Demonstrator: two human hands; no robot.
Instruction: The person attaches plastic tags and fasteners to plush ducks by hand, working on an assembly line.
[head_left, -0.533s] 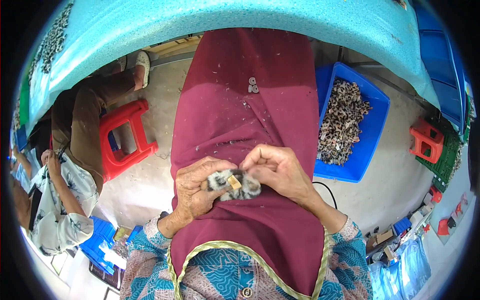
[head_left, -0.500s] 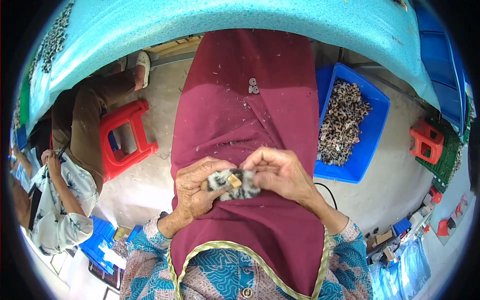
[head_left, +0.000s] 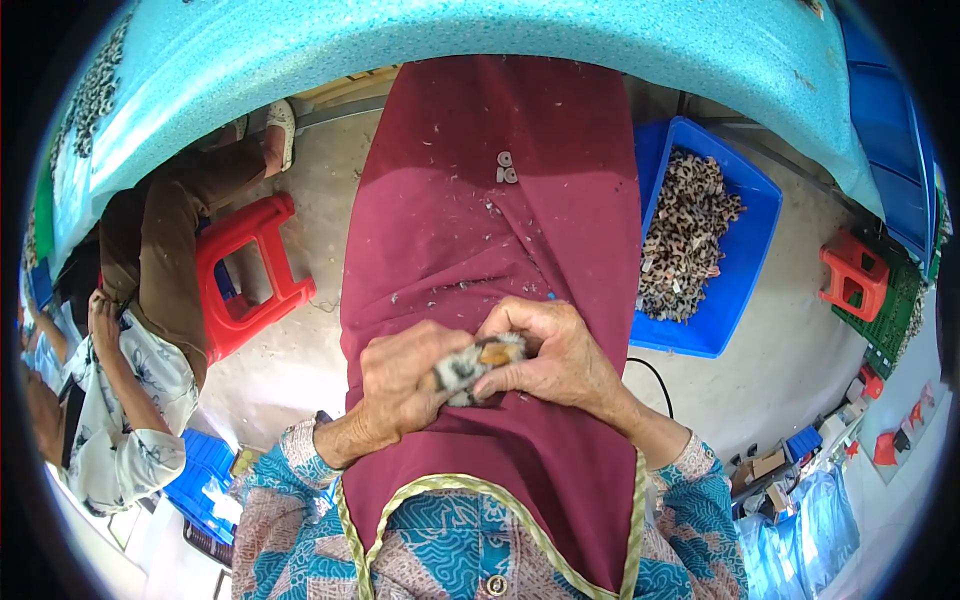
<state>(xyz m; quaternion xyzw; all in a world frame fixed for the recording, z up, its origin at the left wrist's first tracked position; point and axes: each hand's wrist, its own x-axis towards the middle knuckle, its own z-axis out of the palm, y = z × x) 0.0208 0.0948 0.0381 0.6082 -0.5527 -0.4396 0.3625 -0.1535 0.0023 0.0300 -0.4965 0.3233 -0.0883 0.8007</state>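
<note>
One small furry black-and-white piece (head_left: 460, 372) is above the maroon apron (head_left: 460, 230), clamped by the left hand (head_left: 405, 375) at nine o'clock and right hand (head_left: 550, 352) at three. Light, steady pressure around its tan patch (head_left: 495, 354) should spare the fur. A blue bin (head_left: 755, 225) stands at two o'clock.

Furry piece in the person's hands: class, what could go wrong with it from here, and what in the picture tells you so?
1. The furry piece is small and held only by the left hand and right hand, so it could slip.
2. Pale specks dot the maroon apron; some might cling to the fur.
</note>
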